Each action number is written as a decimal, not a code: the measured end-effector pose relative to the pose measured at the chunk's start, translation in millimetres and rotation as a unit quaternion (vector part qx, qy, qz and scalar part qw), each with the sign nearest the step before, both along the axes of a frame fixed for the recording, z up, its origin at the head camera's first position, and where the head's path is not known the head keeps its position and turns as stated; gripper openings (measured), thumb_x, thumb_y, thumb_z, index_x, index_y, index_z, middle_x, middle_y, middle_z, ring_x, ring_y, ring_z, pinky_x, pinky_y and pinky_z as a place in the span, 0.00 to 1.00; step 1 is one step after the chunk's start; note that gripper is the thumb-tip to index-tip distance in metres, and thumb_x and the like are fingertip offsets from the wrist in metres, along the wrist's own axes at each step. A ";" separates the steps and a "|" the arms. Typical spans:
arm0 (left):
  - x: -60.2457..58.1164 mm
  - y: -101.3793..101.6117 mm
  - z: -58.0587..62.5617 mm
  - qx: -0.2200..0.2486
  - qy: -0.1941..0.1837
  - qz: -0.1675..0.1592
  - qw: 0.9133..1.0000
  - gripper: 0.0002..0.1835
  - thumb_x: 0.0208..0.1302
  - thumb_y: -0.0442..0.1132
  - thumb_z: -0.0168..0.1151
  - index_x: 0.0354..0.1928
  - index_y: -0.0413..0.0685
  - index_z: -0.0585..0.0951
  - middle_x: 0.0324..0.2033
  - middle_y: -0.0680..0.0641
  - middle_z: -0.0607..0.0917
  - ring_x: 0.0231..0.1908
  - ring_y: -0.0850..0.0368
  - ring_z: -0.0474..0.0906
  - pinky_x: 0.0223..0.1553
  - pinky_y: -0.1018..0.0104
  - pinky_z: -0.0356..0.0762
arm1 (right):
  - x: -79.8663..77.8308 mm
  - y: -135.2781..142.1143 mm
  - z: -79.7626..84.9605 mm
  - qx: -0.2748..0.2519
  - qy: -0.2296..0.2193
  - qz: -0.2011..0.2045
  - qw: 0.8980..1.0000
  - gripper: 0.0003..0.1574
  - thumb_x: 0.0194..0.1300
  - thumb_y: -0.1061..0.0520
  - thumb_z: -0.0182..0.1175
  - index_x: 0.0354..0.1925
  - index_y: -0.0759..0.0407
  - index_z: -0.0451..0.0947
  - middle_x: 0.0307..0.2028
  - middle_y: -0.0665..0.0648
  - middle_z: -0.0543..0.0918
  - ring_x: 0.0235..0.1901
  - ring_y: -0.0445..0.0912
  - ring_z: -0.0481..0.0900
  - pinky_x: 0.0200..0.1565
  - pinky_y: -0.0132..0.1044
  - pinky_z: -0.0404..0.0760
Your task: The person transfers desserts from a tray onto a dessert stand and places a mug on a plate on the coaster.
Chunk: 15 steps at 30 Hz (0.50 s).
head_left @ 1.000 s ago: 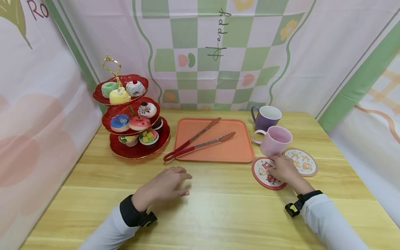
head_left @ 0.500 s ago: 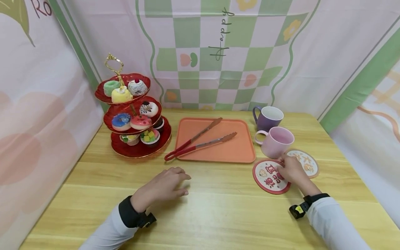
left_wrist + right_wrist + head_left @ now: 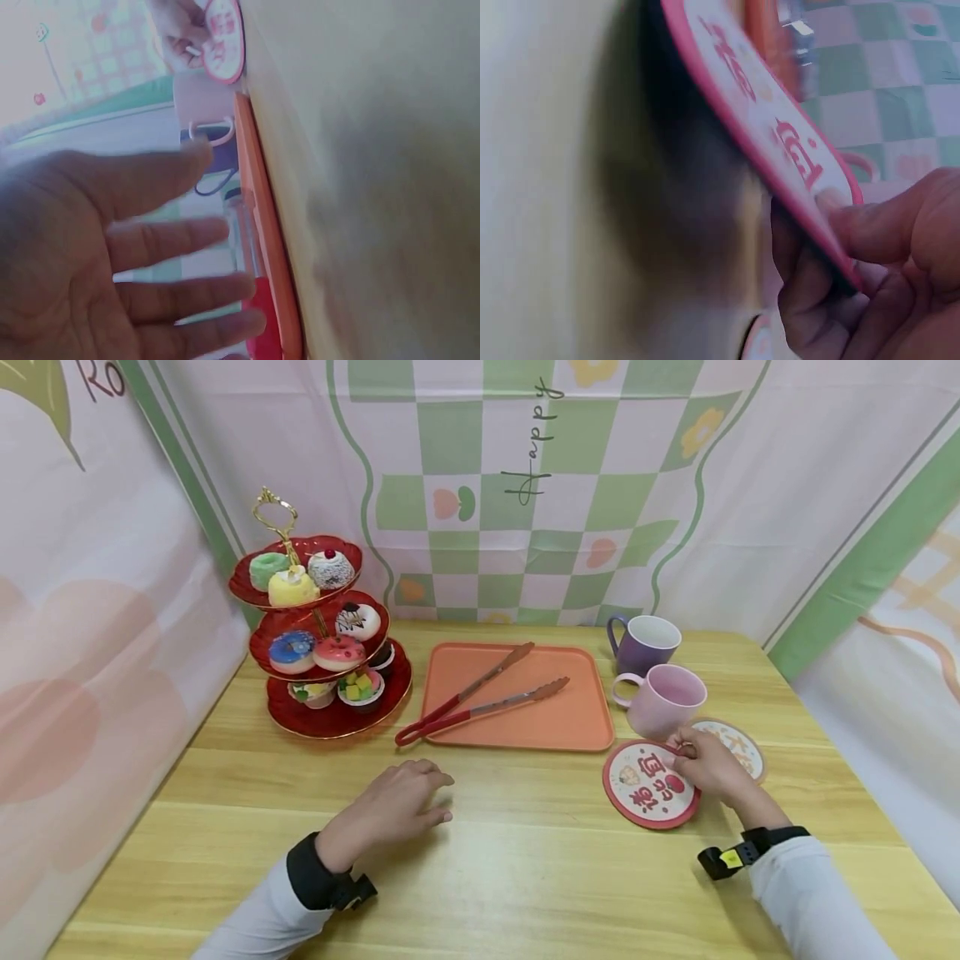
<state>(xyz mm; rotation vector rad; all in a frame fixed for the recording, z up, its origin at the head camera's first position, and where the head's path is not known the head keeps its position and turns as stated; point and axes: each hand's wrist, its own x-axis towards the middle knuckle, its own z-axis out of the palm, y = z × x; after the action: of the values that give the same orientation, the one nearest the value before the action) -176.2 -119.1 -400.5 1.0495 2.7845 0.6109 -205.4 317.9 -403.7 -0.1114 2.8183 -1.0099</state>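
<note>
My right hand (image 3: 708, 766) pinches a round red-rimmed coaster (image 3: 649, 785) by its right edge, thumb on top and fingers beneath. In the right wrist view the coaster (image 3: 757, 112) is tilted up off the table, with a dark shadow under it. An orange-rimmed coaster (image 3: 738, 745) lies on the table, partly hidden behind that hand. Just beyond stands a pink mug (image 3: 666, 702). My left hand (image 3: 393, 806) hovers over the table in front of the tray, holding nothing, its fingers relaxed and spread in the left wrist view.
An orange tray (image 3: 525, 722) bears red-handled tongs (image 3: 480, 714), spread apart. At the left stands a three-tier red cake stand (image 3: 315, 718) with donuts and cupcakes. A purple mug (image 3: 645, 643) is behind the pink one. Printed cloth (image 3: 540, 560) hangs along the back.
The right hand has taken hold of the red-rimmed coaster, which has turned and been lifted off the table. That hand has shifted slightly right. The left hand has hardly moved.
</note>
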 end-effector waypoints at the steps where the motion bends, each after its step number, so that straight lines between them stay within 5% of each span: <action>1: 0.9 1.3 -0.6 0.004 0.004 0.012 1.000 0.21 0.58 0.46 0.65 0.50 0.42 0.80 0.43 0.46 0.79 0.43 0.51 0.75 0.41 0.53 0.73 | 0.6 -0.9 2.0 -0.019 -0.009 0.000 1.000 0.06 0.61 0.69 0.53 0.38 0.68 0.68 0.27 0.57 0.71 0.27 0.47 0.68 0.25 0.35 0.68; 7: 7.2 12.3 -1.3 0.085 -0.033 0.083 0.992 0.22 0.58 0.45 0.65 0.52 0.40 0.78 0.47 0.44 0.79 0.44 0.49 0.76 0.42 0.53 0.73 | 5.4 -22.3 4.9 -0.153 -0.053 0.006 0.987 0.10 0.63 0.68 0.54 0.41 0.72 0.65 0.30 0.59 0.74 0.29 0.44 0.73 0.28 0.34 0.74; 15: 12.0 34.1 -3.3 0.194 -0.123 0.088 0.969 0.27 0.60 0.45 0.64 0.58 0.38 0.73 0.49 0.39 0.77 0.44 0.46 0.77 0.41 0.54 0.74 | 13.5 -65.0 -5.6 -0.310 -0.093 0.004 0.946 0.09 0.63 0.67 0.56 0.38 0.67 0.64 0.29 0.58 0.78 0.28 0.44 0.78 0.29 0.36 0.78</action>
<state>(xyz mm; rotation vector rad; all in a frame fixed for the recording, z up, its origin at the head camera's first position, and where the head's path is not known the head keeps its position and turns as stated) -164.2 -84.9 -403.8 0.7150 2.6125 1.2544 -191.9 252.9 -409.3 -0.0858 2.2354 -1.7624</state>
